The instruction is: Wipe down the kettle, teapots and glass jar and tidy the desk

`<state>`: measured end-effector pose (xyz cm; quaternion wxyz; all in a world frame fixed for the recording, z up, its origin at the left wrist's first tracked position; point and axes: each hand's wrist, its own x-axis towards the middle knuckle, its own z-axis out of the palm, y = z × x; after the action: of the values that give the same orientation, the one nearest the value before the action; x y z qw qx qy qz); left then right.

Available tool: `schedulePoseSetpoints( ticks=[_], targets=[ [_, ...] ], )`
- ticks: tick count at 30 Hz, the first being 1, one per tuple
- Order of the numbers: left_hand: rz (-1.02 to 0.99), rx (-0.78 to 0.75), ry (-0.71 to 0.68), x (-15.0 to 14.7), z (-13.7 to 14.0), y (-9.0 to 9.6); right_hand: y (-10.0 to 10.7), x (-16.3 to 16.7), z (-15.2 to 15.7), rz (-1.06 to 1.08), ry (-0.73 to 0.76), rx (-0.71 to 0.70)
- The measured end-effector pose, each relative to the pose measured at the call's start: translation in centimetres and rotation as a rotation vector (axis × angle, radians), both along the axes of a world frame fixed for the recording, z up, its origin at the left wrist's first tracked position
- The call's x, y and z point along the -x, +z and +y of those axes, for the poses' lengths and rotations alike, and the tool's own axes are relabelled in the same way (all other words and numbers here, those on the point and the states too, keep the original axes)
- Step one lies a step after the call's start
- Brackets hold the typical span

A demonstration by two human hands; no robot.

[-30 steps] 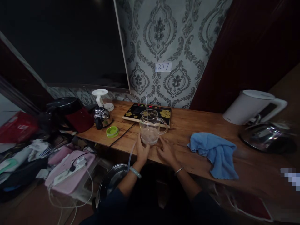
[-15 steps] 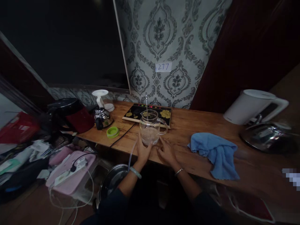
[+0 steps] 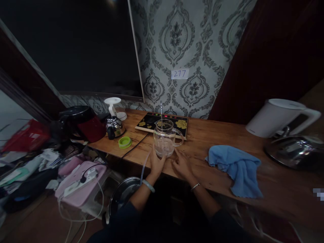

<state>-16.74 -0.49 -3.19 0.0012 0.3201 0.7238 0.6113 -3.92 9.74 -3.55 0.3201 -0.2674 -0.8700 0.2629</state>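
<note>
A clear glass jug (image 3: 164, 143) with a handle on its right side stands near the front edge of the wooden table, with clear liquid inside. A thin metal stem, perhaps a spoon (image 3: 161, 109), rises above its rim. My left hand (image 3: 157, 162) is wrapped round the jug's lower left side, thumb at the front. Just right of the jug's base is my right hand (image 3: 182, 165), thumb and forefinger apart; whether its fingertips touch the glass I cannot tell. A clear tube (image 3: 144, 168) runs down beside my left hand toward a metal basin (image 3: 124, 192).
Behind the jug lies a flat black induction cooker (image 3: 181, 124) with gold flowers. To the left are a green ring-shaped lid (image 3: 125, 142), a small metal kettle (image 3: 115, 126) and a red-black pot (image 3: 88, 125). A blue cloth (image 3: 235, 167) and white kettle (image 3: 275, 118) lie right.
The camera view has turned slightly, so everything sits a little further right. Both hands keep almost the same places about the jug.
</note>
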Motion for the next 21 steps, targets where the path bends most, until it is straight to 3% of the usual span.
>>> schedulePoseSetpoints(
  ticks=[21],
  targets=[
    [0.032,0.003,0.006,0.05,-0.17,0.35,-0.42,0.37,-0.02,-0.015,-0.017,-0.006]
  ],
)
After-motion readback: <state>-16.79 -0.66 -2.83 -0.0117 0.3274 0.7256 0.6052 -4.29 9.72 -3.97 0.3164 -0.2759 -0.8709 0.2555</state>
